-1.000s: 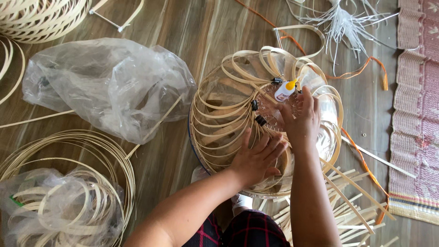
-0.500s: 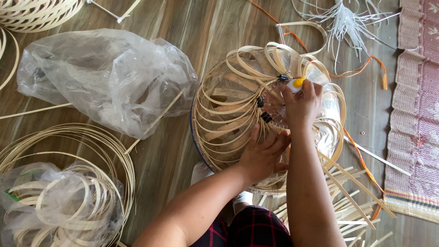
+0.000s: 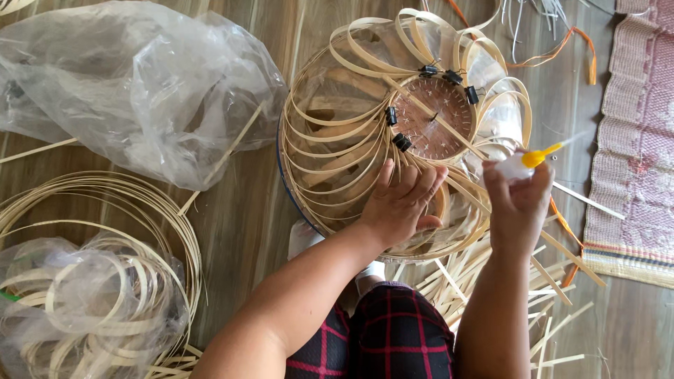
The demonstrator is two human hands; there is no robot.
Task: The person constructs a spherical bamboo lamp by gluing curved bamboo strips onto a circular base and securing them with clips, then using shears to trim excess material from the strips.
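A round frame of bent bamboo strips (image 3: 330,151) lies on the wooden floor, its strips fanning out from a small woven disc (image 3: 439,119). Several black binder clips (image 3: 401,142) pinch strips to the disc's edge. My left hand (image 3: 401,203) rests flat on the strips just below the disc, fingers spread. My right hand (image 3: 518,203) is off the frame's right side and grips a small white glue bottle with a yellow nozzle (image 3: 523,163), the nozzle pointing right.
A crumpled clear plastic bag (image 3: 133,91) lies left of the frame. Coiled bamboo strips (image 3: 105,210) and a second bag of coils (image 3: 77,316) sit at lower left. Loose cut strips (image 3: 554,295) lie by my knees. A woven pink mat (image 3: 635,140) borders the right edge.
My right hand has drawn the glue bottle away from the disc, down and to the right, uncovering the disc and clips. My left hand stays pressed on the strips.
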